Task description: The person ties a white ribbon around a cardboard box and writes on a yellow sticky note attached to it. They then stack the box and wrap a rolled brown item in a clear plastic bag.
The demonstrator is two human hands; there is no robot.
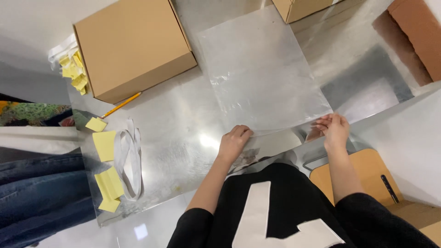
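Observation:
A clear plastic sheet or bag [259, 69] lies flat on the shiny metal table [179, 138]. My left hand [233, 142] rests with curled fingers on the sheet's near left corner. My right hand [334, 130] pinches the near right corner of the sheet at the table's edge. Both forearms are bare, with black sleeves pushed up. I wear a black top with a white shape on it.
A closed brown cardboard box [131, 46] sits at the far left, with a yellow pencil [121, 105] beside it. Yellow paper slips [105, 146] and white strips [130, 160] lie left. More boxes [303, 8] stand behind. A person in jeans [41, 193] is left. A wooden stool [367, 174] is right.

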